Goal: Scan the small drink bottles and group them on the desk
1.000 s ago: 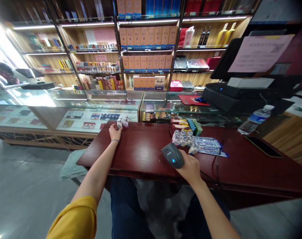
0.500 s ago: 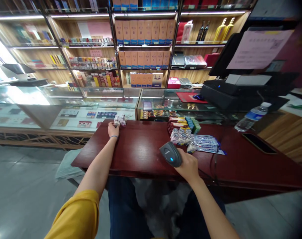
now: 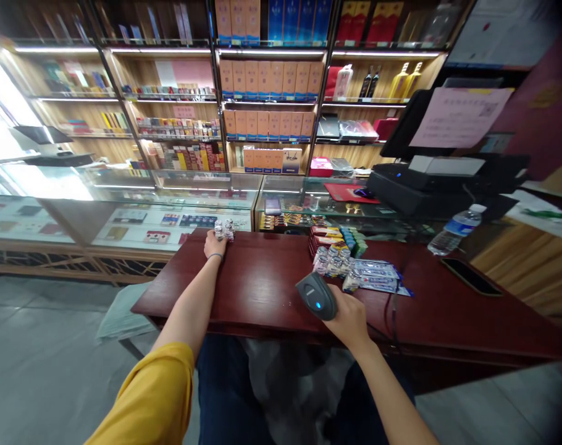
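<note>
A: What has changed in the last second?

B: Very little. The left hand (image 3: 215, 245) stays stretched out to the far left edge of the dark red tabletop (image 3: 262, 284), against the small cluster of clear vials (image 3: 224, 229). Earlier the vials showed a little clear of the fingers; now the hand sits right up against them. Most of the shift looks like the head camera moving, not the hands.

A: And the scanner?

B: The right hand (image 3: 350, 315) keeps its grip wrapped closed around the handle of the grey barcode scanner (image 3: 317, 295), blue light showing, just as before. It hovers near the front middle of the tabletop, close to the second group of vials (image 3: 331, 262) and the flat blue-and-white packets (image 3: 378, 275).

A: So the work has not moved on?

B: I judge not: nothing has been lifted or carried between the two groups in these pictures.

A: Is the left grip closed on a vial?

B: I cannot tell. The fingers point away from the camera and the hand's back hides them; the vials are small and run together.

A: Anything else unclear?

B: The scanner's cable (image 3: 394, 309) drops over the front edge, out of sight. The stacked packs (image 3: 326, 235) behind the vials are too small to read. A water bottle (image 3: 452, 230) lies at the right, beside a dark phone (image 3: 470, 276).
</note>
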Demonstrator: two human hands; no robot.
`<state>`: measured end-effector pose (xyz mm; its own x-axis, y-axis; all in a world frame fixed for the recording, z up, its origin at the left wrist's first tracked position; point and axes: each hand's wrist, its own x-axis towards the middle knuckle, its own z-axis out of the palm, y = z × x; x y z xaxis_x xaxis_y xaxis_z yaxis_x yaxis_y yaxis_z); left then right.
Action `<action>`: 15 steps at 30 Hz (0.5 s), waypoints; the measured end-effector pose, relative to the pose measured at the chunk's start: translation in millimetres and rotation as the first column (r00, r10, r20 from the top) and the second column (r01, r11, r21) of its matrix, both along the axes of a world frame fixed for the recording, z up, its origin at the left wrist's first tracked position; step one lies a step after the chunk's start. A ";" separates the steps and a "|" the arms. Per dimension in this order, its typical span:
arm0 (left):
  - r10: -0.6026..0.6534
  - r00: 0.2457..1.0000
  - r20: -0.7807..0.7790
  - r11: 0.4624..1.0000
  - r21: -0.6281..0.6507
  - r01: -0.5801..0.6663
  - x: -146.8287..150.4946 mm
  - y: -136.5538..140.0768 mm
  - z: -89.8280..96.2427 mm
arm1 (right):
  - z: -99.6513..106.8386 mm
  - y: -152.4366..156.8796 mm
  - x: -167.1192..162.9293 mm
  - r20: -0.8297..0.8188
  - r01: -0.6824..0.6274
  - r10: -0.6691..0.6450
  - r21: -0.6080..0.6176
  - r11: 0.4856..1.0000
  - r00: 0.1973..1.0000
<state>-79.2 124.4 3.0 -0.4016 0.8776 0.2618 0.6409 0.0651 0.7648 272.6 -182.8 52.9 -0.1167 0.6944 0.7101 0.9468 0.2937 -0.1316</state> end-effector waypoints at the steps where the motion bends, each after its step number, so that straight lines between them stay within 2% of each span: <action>1: -0.001 1.000 0.005 1.000 0.008 0.001 -0.4 0.1 -0.9 | -0.5 -0.7 0.3 -0.001 0.004 -0.004 -0.001 1.000 1.000; 6: -0.064 0.994 0.084 0.997 0.059 0.059 -7.3 -5.7 -8.3 | -4.1 -2.4 0.8 -0.010 0.034 -0.034 0.000 0.999 0.999; 10: -0.007 0.954 0.299 0.998 0.064 -0.013 -6.7 -21.7 -8.7 | -4.4 -3.6 1.6 -0.014 0.033 -0.032 0.022 0.999 0.999; 11: -0.028 0.928 0.371 0.996 0.090 -0.006 -3.6 -28.0 -7.1 | -4.1 -4.1 2.2 -0.016 0.031 -0.031 0.023 0.999 0.999; 13: -0.165 0.842 0.514 0.980 0.182 0.081 6.4 -43.6 -2.3 | -3.6 -5.4 4.1 -0.019 0.029 -0.028 0.023 0.999 0.999; 15: -0.361 0.694 0.623 0.931 0.282 0.231 20.6 -62.8 3.8 | -3.7 -7.2 7.1 -0.026 0.033 -0.033 0.025 0.999 0.999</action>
